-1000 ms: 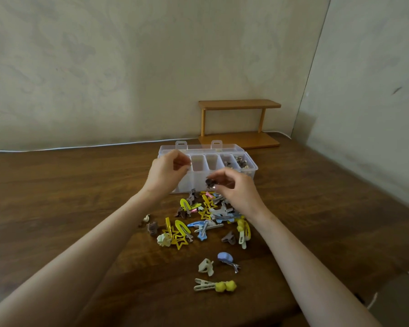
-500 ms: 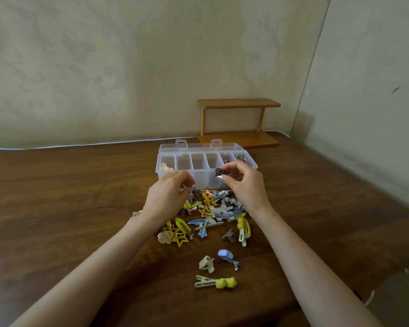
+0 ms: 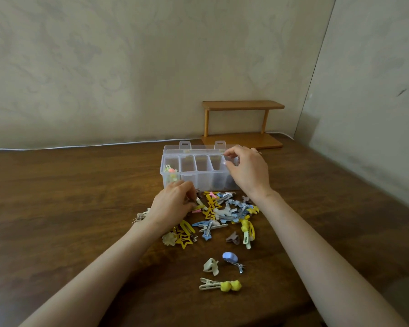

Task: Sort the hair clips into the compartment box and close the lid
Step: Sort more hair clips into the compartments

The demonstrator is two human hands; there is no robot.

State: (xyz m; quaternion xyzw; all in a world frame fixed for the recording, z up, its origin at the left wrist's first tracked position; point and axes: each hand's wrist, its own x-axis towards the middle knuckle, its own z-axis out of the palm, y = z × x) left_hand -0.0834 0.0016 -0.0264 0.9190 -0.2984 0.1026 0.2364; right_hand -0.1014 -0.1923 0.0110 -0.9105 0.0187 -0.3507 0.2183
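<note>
Clips everywhere, basically: a tangle of yellow, blue, pink and grey hair clips sits mid tabletop, with the clear compartment box just past it at 12 o'clock. The lid is flipped open toward the wall. The far-left compartment has a few pink and yellow-green clips in it, the middle ones look bare, and the right end is hidden by a hand.

The right hand hovers over that right-end compartment. Its fingers are curled with thumb and forefinger tips close together, but I honestly can't tell if anything is between them.

The left hand is down at the pile's 9 o'clock edge, fingers bunched and curled onto a clip there, looks like a pinch.

At 6 o'clock from the pile, lying apart from it: a cream claw clip, a blue oval clip right beside it, and nearer still a pale clip with two yellow balls.

A small wooden shelf stands against the wall at about 1 o'clock behind the box
</note>
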